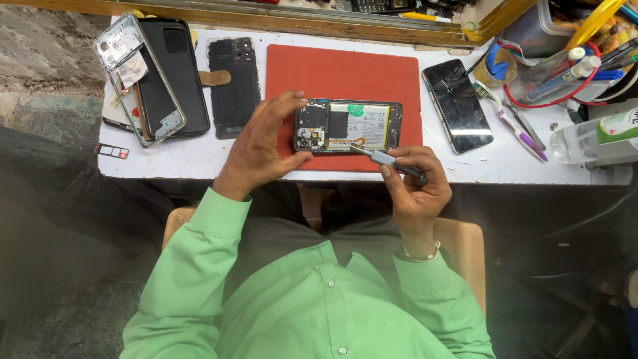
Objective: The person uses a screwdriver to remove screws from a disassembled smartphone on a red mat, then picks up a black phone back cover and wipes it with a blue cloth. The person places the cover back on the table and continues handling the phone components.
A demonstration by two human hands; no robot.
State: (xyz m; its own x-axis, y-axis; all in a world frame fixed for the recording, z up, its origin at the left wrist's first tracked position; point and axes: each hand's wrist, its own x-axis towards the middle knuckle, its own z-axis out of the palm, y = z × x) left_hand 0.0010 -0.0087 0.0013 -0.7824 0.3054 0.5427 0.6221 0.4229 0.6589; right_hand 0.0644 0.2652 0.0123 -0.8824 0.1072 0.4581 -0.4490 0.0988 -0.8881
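Right hand [415,189] closed around screwdriver [389,160]

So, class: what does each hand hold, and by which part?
The left hand grips the opened phone by its left end. The right hand pinches a screwdriver by its grey handle.

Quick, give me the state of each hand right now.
Left hand: closed on the end of the opened phone, steadying it on the red mat.
Right hand: closed on a screwdriver, tip at the phone.

Opened phone [348,126] on mat [345,66], centre table [505,166]
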